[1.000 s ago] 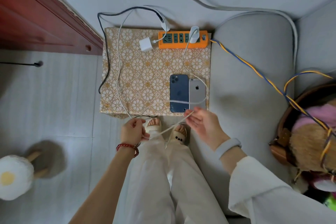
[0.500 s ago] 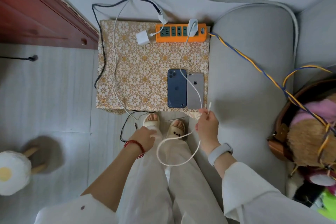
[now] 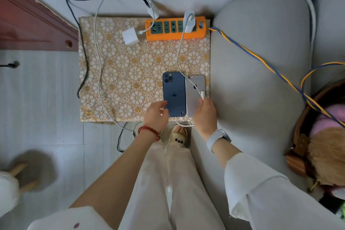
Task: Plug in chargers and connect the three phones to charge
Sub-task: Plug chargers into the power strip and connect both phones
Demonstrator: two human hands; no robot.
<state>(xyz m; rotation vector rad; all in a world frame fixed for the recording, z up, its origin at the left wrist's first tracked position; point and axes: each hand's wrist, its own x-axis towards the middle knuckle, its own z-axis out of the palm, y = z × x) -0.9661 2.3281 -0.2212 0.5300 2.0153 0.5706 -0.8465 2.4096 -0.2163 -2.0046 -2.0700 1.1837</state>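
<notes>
Two phones lie face down side by side on a flower-patterned table (image 3: 119,80): a dark blue phone (image 3: 173,91) and a silver phone (image 3: 194,89). My right hand (image 3: 204,115) pinches the white cable's connector end (image 3: 203,94) over the silver phone's right edge. My left hand (image 3: 155,115) hovers at the blue phone's lower left corner, fingers apart. An orange power strip (image 3: 175,28) at the table's back holds a white charger (image 3: 189,20) whose cable runs down to my right hand. A second white charger (image 3: 130,36) lies unplugged beside the strip.
A grey sofa arm (image 3: 261,80) borders the table on the right. A blue-and-yellow cord (image 3: 261,61) runs from the strip to a brown basket (image 3: 298,136) of plush toys. Black and white cables (image 3: 93,61) loop over the table's left side. A wooden cabinet (image 3: 28,24) stands left.
Both hands rose from below the table edge to the phones. My right hand brought the cable end over the silver phone; my left hand let go of the cable and reached the blue phone.
</notes>
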